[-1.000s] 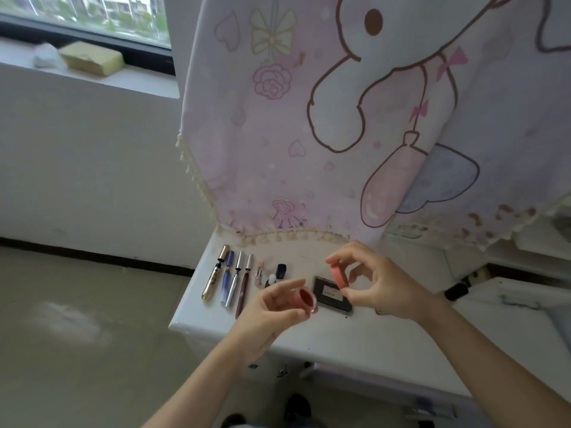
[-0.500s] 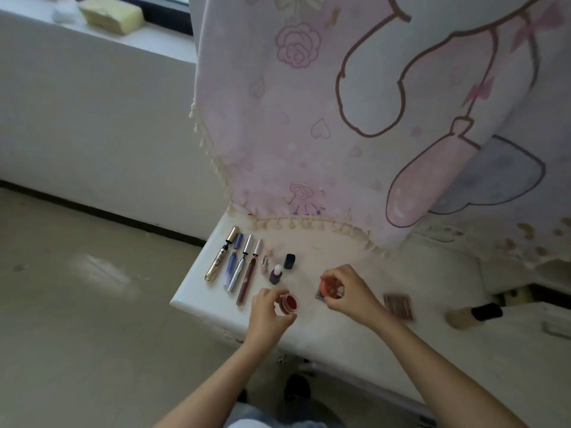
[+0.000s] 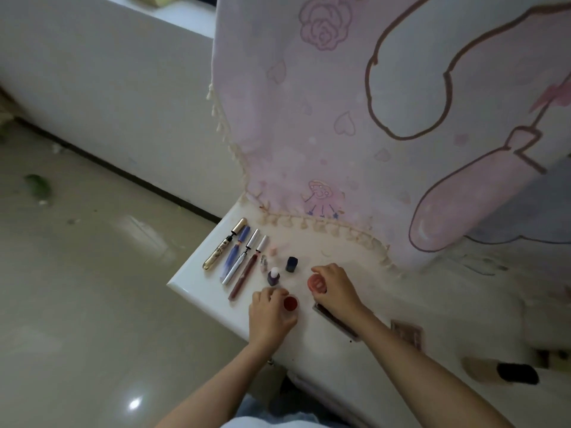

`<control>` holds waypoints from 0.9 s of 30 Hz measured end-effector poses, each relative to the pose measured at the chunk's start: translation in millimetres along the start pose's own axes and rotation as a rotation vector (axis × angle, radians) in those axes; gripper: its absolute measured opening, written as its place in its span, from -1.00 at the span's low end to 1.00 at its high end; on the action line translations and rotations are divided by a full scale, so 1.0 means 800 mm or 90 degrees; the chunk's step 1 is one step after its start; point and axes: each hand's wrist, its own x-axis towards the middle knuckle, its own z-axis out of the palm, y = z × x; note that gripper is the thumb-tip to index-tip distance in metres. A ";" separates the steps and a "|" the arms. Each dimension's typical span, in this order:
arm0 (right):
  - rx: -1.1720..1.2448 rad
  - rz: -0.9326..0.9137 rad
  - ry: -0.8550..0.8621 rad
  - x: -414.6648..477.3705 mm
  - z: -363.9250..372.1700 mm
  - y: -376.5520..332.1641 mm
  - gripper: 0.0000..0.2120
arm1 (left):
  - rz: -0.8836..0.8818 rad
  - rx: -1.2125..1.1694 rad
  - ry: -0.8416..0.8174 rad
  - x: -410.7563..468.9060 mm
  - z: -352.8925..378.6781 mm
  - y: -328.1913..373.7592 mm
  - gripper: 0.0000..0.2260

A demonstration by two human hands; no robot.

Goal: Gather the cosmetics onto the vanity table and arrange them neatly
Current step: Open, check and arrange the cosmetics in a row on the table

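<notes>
My left hand (image 3: pixel 269 316) grips a small round red pot (image 3: pixel 290 303) on the white vanity table (image 3: pixel 197 293). Just to its right, my right hand (image 3: pixel 335 287) holds the pot's pink lid (image 3: pixel 315 282) down at the tabletop. To the left lies a neat row: a gold tube (image 3: pixel 225 243), a blue tube (image 3: pixel 235 251), a silver pen (image 3: pixel 241 261) and a dark red lip gloss (image 3: pixel 246 272). A small purple nail polish bottle (image 3: pixel 273 276) and a dark blue cap (image 3: pixel 291 263) stand close behind my hands. A dark compact (image 3: pixel 335 321) lies half under my right wrist.
A pink cartoon cloth (image 3: pixel 370 134) with a tassel fringe hangs over the back of the table. A brown palette (image 3: pixel 406 332) and a makeup brush (image 3: pixel 500 370) lie to the right. The table's left edge drops to a glossy floor (image 3: pixel 77 288).
Both hands came down from mid-air to the tabletop with the pot and its lid. The camera tilted downward, and the two pieces now sit slightly apart.
</notes>
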 end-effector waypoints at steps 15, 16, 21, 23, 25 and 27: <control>-0.053 -0.076 -0.019 0.021 0.012 0.003 -0.53 | -0.017 0.035 0.081 -0.007 0.014 -0.009 -0.70; -0.053 -0.075 -0.016 0.021 0.015 0.002 -0.53 | -0.018 0.034 0.088 -0.008 0.015 -0.009 -0.71; -0.122 -0.080 -0.019 0.022 0.025 -0.001 -0.56 | -0.017 0.026 0.124 -0.008 0.019 -0.012 -0.74; -0.156 -0.082 -0.019 0.022 0.027 -0.002 -0.58 | -0.008 0.044 0.113 -0.008 0.017 -0.012 -0.73; -0.183 -0.081 -0.024 0.022 0.029 -0.003 -0.59 | -0.001 0.057 0.100 -0.008 0.015 -0.014 -0.70; -0.208 -0.084 -0.030 0.021 0.029 -0.003 -0.59 | 0.019 0.064 0.089 -0.010 0.010 -0.015 -0.69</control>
